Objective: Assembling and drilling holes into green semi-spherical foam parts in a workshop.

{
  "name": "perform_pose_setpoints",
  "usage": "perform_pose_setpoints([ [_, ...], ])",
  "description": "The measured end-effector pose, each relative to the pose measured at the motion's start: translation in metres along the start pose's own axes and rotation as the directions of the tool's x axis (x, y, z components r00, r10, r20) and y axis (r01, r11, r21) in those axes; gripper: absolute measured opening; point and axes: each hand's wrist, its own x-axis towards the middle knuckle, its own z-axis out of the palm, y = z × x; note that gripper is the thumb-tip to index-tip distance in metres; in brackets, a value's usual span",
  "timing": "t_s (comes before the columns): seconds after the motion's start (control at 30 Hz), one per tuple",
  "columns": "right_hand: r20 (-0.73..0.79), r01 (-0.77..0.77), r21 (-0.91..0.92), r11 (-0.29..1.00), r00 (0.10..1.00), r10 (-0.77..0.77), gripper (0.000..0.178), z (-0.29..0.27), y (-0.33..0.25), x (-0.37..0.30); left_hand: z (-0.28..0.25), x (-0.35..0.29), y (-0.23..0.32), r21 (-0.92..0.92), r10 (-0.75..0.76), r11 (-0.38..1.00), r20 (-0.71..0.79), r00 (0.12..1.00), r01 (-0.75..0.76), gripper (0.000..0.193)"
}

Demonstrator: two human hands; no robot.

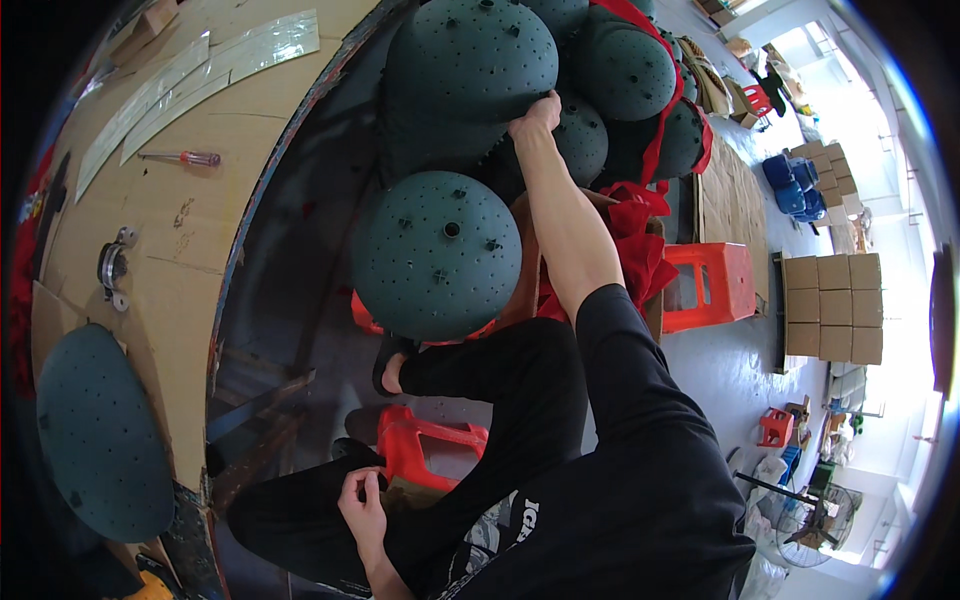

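My right hand reaches to the far side, its fingers closed on the lower edge of a large dark green perforated dome. That dome has small holes and short dark nubs and rests among a pile of similar ones. Nearer to me, another green perforated dome sits on a red stool, with a round hole in its top. My left hand is near my leg, fingers curled in, and nothing shows in it.
A worktable on the left carries a screwdriver, a metal clamp, clear strips and a green dome. Red cloth fills a cardboard box beside my right arm. Red stools, stacked cartons and a fan stand right.
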Motion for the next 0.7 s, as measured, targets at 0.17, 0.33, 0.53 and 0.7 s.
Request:
perform_pose_setpoints([
  [0.17,-0.111,-0.099,-0.198,0.975,0.991,0.078,0.059,0.008,-0.009,-0.006,-0.004,-0.001,-0.002,-0.016,-0.049,0.999,-0.004,0.999,0.049,0.013],
  [0.33,-0.015,0.06,-0.777,0.627,0.993,-0.114,0.05,0.009,-0.016,-0.011,-0.002,0.002,-0.001,-0.041,-0.001,0.999,-0.026,1.0,0.0,0.012],
  [0.53,0.481,0.629,-0.764,0.147,0.706,-0.52,0.057,0.017,-0.013,-0.031,-0.007,0.0,-0.004,-0.061,0.002,0.998,-0.018,1.0,-0.003,0.012],
  [0.7,0.781,0.795,-0.599,-0.096,0.553,-0.29,0.062,0.042,-0.025,-0.032,-0.008,-0.003,-0.005,-0.076,-0.001,0.997,-0.013,1.0,0.0,0.013],
])
